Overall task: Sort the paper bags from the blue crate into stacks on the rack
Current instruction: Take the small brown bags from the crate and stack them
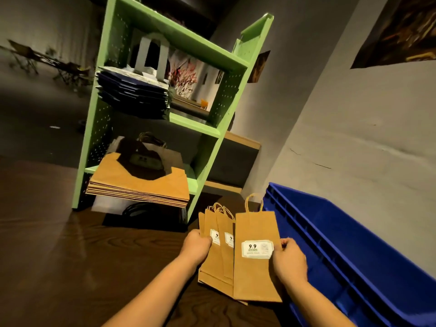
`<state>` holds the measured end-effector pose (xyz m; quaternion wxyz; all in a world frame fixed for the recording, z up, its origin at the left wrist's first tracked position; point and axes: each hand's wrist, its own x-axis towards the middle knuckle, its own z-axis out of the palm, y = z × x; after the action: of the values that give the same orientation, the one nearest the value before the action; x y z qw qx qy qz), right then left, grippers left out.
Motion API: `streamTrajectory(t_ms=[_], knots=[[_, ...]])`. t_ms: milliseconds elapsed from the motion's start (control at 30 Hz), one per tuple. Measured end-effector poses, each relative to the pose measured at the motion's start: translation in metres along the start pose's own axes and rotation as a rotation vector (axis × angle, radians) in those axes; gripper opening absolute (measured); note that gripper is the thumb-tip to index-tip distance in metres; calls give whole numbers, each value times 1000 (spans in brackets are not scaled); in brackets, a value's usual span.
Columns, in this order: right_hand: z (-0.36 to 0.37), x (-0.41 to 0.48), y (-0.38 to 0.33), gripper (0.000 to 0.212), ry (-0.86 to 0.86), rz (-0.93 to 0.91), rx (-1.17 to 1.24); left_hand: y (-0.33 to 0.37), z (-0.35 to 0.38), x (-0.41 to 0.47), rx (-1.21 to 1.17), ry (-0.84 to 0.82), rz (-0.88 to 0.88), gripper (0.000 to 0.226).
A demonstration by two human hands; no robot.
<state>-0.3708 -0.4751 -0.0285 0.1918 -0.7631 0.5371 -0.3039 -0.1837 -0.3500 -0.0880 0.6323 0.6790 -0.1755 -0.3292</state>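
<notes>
Paper bags of plain brown kraft, narrow and folded flat, with twisted paper-cord handles and white rectangular labels, are held low in front of the green rack, just before its right foot. The left hand has its grip closed on the left edge of the fanned bags, several overlapping pieces spread like cards. The right hand pinches the right edge of the front bag beside its label, which reads "9.9", with its fingers curled over the edge. This bag overlaps the right side of the fan and stands upright in the view.

The rack is matte green, with flat shelves and side panels pierced by rows of small holes. On its lower shelf lies a stack of larger brown bags, flat and square-cornered, jutting past the shelf's front edge. On the shelf above sits a stack of dark navy bags, their edges stepped. A pale bag with a broad flat handle loop rises on top of them.

To the right of the rack, close by the right hand, stands the blue crate, glossy plastic with a ribbed wall and a thick rim. Rack and crate rest on a dark tabletop with a wavy wood grain.
</notes>
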Motion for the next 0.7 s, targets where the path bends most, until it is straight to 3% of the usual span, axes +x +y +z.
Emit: streamTrajectory(t_ms=[100, 167, 267, 400, 567, 700], knots=[[34, -2, 12, 27, -229, 28, -198, -3, 1, 4, 12, 6, 13, 6], [55, -6, 11, 38, -340, -2, -268, -4, 1, 8, 42, 14, 23, 21], [73, -14, -5, 43, -404, -61, -226, -3, 1, 8, 96, 35, 31, 34], [86, -13, -17, 48, -419, -41, -161, -3, -1, 6, 95, -14, 41, 29], [85, -15, -17, 44, -322, 59, 84, -9, -2, 1, 79, -87, 184, 32], [64, -35, -37, 27, -372, 171, 617, -2, -4, -11, 6, -156, 440, 38]])
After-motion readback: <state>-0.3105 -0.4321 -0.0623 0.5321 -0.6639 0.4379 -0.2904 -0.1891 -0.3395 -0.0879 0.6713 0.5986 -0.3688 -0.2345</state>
